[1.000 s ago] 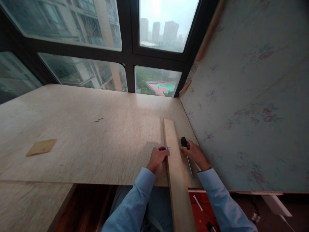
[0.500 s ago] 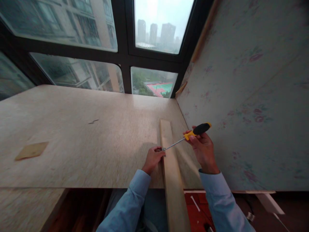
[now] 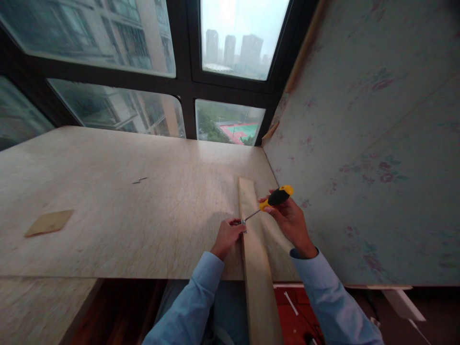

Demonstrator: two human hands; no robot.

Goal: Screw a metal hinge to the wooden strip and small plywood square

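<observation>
My right hand (image 3: 292, 223) grips a yellow-and-black-handled screwdriver with a thin metal shaft (image 3: 278, 197), tip at a small silvery metal piece (image 3: 244, 223). My left hand (image 3: 227, 237) pinches that piece at the left edge of a long, pale wooden board (image 3: 259, 263), which lies on a beige marbled tabletop (image 3: 172, 201).

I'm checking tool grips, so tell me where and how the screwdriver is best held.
Probably the thick handle, approached from the right: the screwdriver slants with that end raised rightward, its thin shaft leading down-left toward the metal piece in the left hand.
</observation>
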